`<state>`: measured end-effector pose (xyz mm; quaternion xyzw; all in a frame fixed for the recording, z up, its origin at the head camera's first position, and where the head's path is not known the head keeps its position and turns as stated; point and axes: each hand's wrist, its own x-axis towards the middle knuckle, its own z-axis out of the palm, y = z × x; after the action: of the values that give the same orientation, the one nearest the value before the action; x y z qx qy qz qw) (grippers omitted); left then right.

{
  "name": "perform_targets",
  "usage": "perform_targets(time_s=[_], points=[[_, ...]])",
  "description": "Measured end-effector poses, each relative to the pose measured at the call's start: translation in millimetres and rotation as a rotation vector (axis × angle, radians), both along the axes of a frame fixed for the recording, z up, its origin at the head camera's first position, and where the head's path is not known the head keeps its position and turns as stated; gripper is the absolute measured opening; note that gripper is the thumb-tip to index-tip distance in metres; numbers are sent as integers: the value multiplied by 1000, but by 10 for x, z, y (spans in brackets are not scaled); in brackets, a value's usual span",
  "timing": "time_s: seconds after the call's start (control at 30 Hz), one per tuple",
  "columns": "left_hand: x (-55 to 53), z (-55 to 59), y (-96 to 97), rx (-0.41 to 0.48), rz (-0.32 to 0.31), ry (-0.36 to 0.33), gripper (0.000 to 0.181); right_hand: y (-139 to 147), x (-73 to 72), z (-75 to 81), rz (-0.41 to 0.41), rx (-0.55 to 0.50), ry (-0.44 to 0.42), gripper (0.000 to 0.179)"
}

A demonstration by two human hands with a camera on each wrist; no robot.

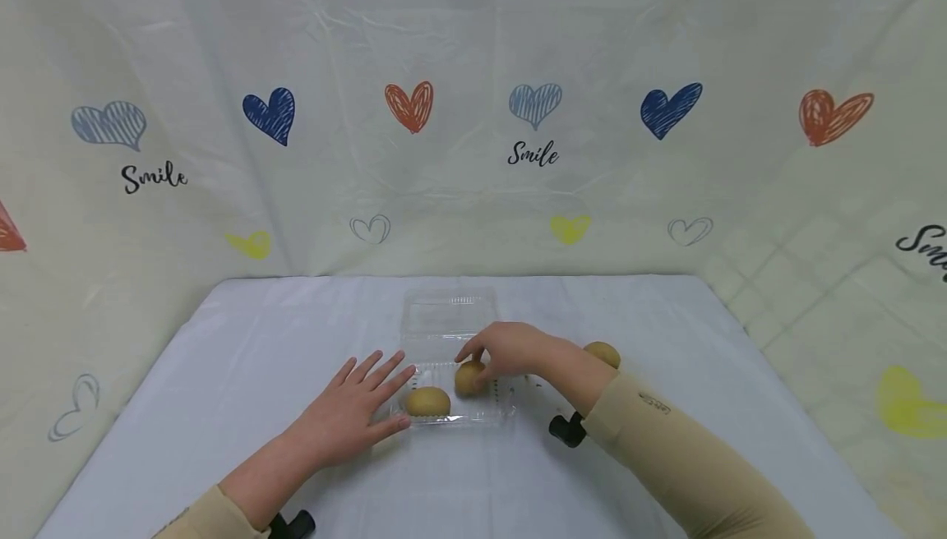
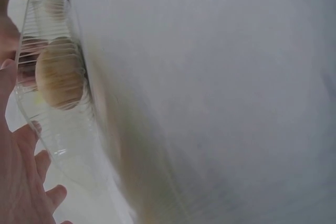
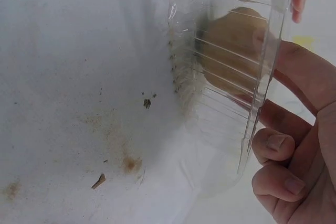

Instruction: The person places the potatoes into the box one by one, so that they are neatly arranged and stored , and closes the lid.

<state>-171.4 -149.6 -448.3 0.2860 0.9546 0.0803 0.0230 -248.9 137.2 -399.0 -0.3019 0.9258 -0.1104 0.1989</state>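
Observation:
A clear plastic clamshell box (image 1: 459, 419) sits on the table with its lid (image 1: 450, 313) folded back behind it. My right hand (image 1: 510, 348) reaches into the box from the right and grips a potato (image 1: 468, 378) between thumb and fingers; the right wrist view shows this potato (image 3: 231, 51) through the ribbed wall. A second potato (image 1: 427, 402) lies in the front left of the box. At the box's left side my left hand (image 1: 351, 414) has its fingers straight and spread, the tips near the rim, holding nothing.
Another potato (image 1: 602, 353) lies on the white tabletop (image 1: 636, 473) beyond my right forearm. Brown crumbs (image 3: 131, 163) and a small dry scrap (image 3: 98, 181) are scattered right of the box. A printed curtain (image 1: 466, 186) hangs behind the table.

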Motion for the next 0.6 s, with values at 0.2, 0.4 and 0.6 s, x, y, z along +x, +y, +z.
perform_targets(time_s=[0.2, 0.4, 0.6], points=[[5, -7, 8, 18, -6, 15, 72, 47, 22, 3, 15, -16, 35, 37], [1, 8, 19, -11, -2, -4, 73, 53, 45, -8, 3, 7, 65, 33], [8, 12, 13, -7, 1, -9, 73, 27, 76, 3, 28, 94, 152, 34]])
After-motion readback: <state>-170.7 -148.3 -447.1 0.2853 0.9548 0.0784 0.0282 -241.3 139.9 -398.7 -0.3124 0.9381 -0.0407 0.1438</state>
